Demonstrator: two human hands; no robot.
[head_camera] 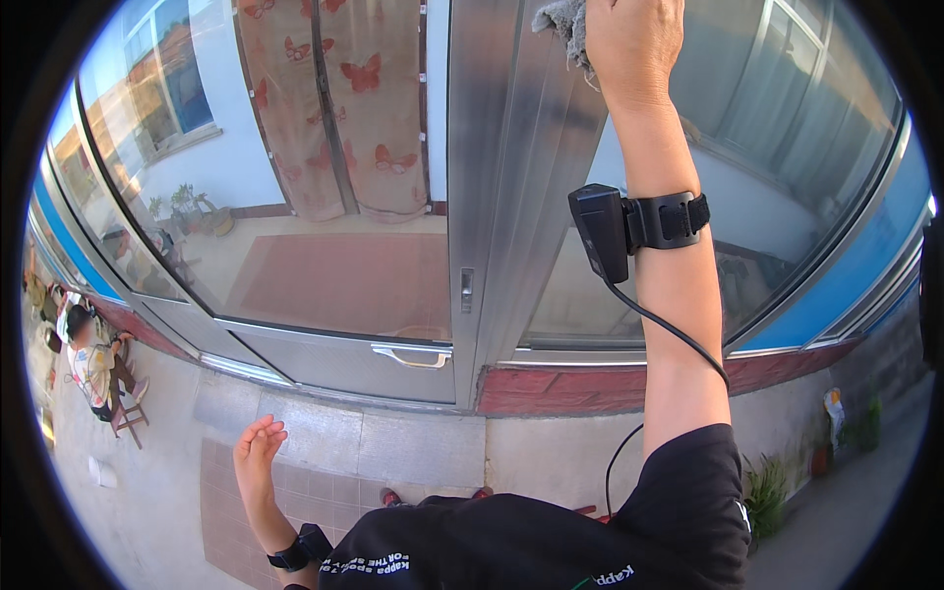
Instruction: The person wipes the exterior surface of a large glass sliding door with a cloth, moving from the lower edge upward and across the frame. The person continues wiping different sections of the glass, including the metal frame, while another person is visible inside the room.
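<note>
At the top edge of the view, my right hand (636,44) is raised and grips a grey cloth (564,26) with frayed edges. The cloth lies against, or just in front of, the metal frame (549,147) between the glass door and the window pane at right; contact is hard to tell. The frame cuts off part of the hand. Low on the left, my left hand (258,451) hangs empty, with fingers loosely bent, above the paving. Ahead of me stands the glass door (332,273) in its aluminium frame, with a white pull handle (413,357) near the bottom.
A black device (601,228) is strapped to my right forearm, its cable (671,328) running down. A person (96,361) sits on a low stool at far left, near a white container (102,472). A green plant (765,490) grows at right. Butterfly curtains (383,110) show in the glass.
</note>
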